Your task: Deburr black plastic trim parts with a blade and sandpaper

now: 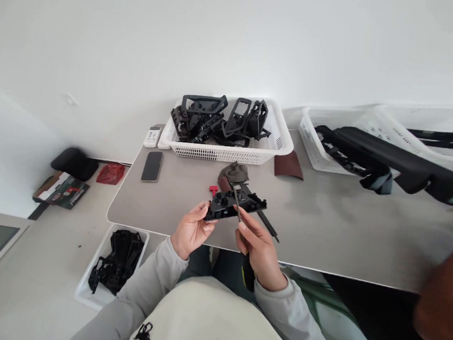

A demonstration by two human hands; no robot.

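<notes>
My left hand (194, 226) grips the left end of a black plastic trim part (220, 205), held tilted above the table's front edge. In my right hand (258, 247) is a slim grey file (236, 198) with a black and yellow handle. Its blade crosses the middle of the part; I cannot tell whether it touches. Just beyond the part lie a crumpled grey-brown cloth (235, 171), a small red piece (213, 190) and a long black strip (268, 226).
A white basket (224, 153) full of black frames stands at the back, with brown sandpaper (289, 166) beside it. A phone (152, 166) lies left. Another bin (147, 237) of black parts sits below left. At right, a blurred person's arm (443, 295) is near long black trim (405, 159).
</notes>
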